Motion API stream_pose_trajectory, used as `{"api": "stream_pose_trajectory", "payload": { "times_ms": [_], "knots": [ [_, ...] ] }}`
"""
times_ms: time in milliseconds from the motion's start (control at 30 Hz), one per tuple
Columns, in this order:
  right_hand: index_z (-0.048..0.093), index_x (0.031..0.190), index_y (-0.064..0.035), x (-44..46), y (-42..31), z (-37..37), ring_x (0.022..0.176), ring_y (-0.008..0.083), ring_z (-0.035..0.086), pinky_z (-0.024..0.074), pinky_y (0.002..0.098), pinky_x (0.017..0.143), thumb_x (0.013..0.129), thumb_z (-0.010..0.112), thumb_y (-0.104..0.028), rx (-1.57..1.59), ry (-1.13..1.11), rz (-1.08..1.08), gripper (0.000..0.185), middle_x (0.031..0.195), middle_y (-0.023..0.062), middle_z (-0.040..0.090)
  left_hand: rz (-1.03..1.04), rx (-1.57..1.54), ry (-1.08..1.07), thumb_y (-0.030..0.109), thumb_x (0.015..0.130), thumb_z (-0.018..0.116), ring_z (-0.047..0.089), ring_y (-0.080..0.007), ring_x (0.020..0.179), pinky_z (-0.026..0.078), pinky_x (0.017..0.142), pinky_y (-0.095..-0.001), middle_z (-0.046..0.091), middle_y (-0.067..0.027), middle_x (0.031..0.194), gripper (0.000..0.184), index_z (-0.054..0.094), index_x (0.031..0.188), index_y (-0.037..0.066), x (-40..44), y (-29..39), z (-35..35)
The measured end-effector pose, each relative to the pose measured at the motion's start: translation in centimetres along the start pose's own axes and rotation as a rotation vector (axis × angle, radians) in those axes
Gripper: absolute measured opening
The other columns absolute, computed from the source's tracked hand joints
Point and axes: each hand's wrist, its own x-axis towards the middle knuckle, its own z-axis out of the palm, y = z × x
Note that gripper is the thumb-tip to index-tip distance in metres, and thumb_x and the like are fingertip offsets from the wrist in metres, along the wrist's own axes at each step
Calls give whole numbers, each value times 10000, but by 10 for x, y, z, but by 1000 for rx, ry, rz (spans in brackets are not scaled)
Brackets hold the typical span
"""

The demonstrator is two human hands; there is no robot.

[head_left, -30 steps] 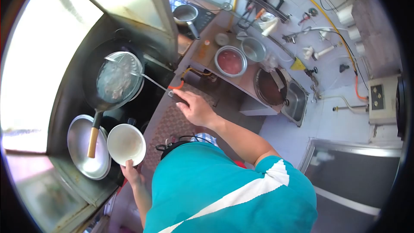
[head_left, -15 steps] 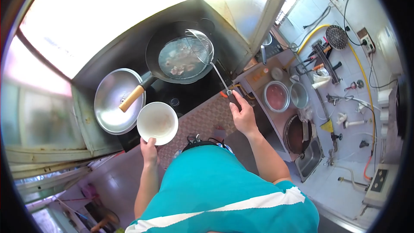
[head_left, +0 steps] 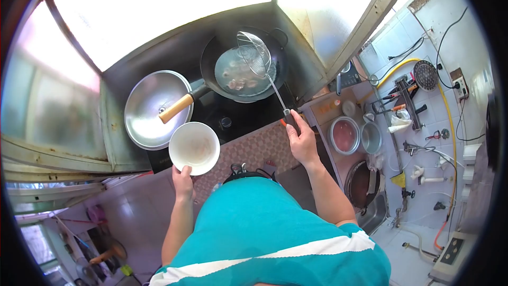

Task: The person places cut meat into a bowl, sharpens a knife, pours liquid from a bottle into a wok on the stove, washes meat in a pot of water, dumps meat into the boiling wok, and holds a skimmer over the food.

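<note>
My left hand grips the rim of a white bowl, which looks bare inside apart from a faint stain. My right hand is closed round the dark handle of a wire skimmer. The skimmer's mesh head hangs over the right side of a dark wok. In the wok, pale meat pieces lie in cloudy water. The wok's wooden handle points toward the bowl. A large shiny metal lid rests left of the wok, partly under that handle.
A black cooktop lies beneath the wok. To the right, a counter holds a metal bowl of reddish contents, another metal bowl and a dark pan near the sink. Tools and a yellow hose hang on the tiled wall.
The camera view has turned, so the wok and lid appear further right. The skimmer remains over the wok and the bowl stays in my left hand.
</note>
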Motion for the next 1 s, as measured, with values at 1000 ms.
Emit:
{"api": "stream_pose_trajectory", "payload": {
  "times_ms": [1000],
  "knots": [
    [489,1321,49,6,-3,-5,1215,301,540,399,347,1021,921,564,-125,13,-28,10,442,1275,222,575,62,-110,9,15,814,500,586,-197,1009,503,840,-341,575,-96,1123,434,473,1247,1,15,-24,-3]
  ]
}}
